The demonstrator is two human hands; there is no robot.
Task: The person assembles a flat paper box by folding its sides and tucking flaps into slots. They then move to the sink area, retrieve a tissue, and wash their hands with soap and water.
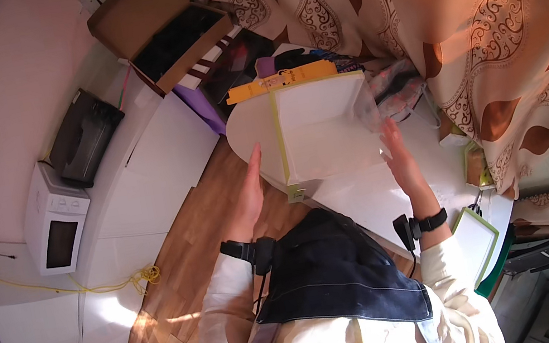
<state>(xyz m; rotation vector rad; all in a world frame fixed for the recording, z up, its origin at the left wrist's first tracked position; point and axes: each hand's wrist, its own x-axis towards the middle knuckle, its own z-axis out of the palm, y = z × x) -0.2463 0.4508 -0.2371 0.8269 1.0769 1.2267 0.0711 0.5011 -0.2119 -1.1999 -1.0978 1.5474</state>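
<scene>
A white box-like container [324,123] with yellow-green edging stands at the end of a white table [358,194]; its right side looks clear. My left hand [249,194] is raised to the left of this container, fingers straight and together, apart from it and holding nothing. On the other side my right hand [402,159] is held up with its fingers stretched out, close to the container's right side. Whether its fingertips touch the clear wall I cannot tell. Each wrist wears a black strap with a small dark device. A flat yellow package [281,81] lies behind the container.
Patterned curtains [469,30] hang behind the table. An open cardboard box [173,43] stands at the back left. Along the left are a white microwave [59,222], a dark appliance [84,138] and a yellow cable [143,277]. A green-framed white board [474,243] is at right.
</scene>
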